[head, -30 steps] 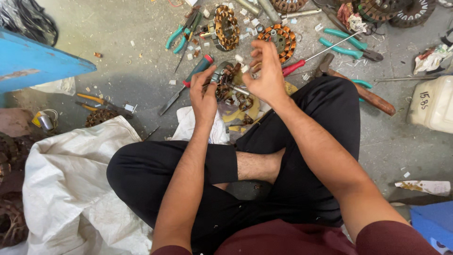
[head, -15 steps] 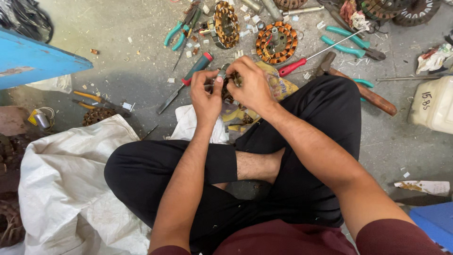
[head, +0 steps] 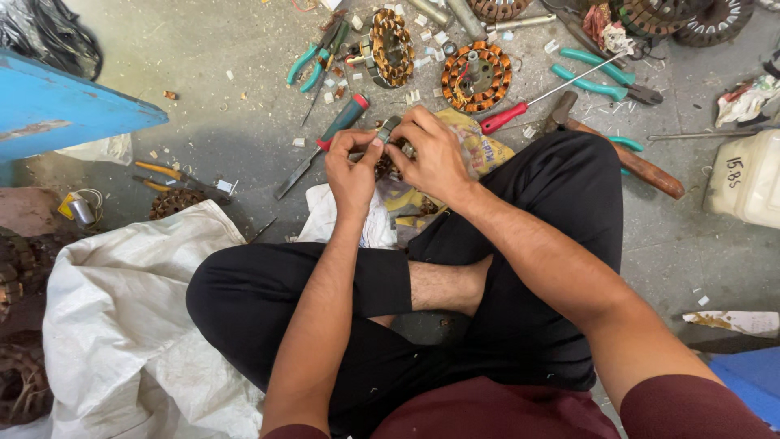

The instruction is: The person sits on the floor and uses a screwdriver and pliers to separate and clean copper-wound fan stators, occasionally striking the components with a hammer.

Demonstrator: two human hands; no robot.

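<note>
Stator piece (head: 388,130), small and grey, is pinched between left hand (head: 351,169) and right hand (head: 432,153) above the floor (head: 227,122). Long axis slants up-right. Fingers hide most of it; its lower end is unclear.

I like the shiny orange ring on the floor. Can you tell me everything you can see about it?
The round ring lies flat on the grey floor, above the person's hands. It looks like metal wrapped in bundles of coppery orange wire set all around, with a small grey hub and thin red wires in the open middle. White scraps lie scattered beside it. Neither hand touches it; a red-handled screwdriver lies just to its right.
</note>
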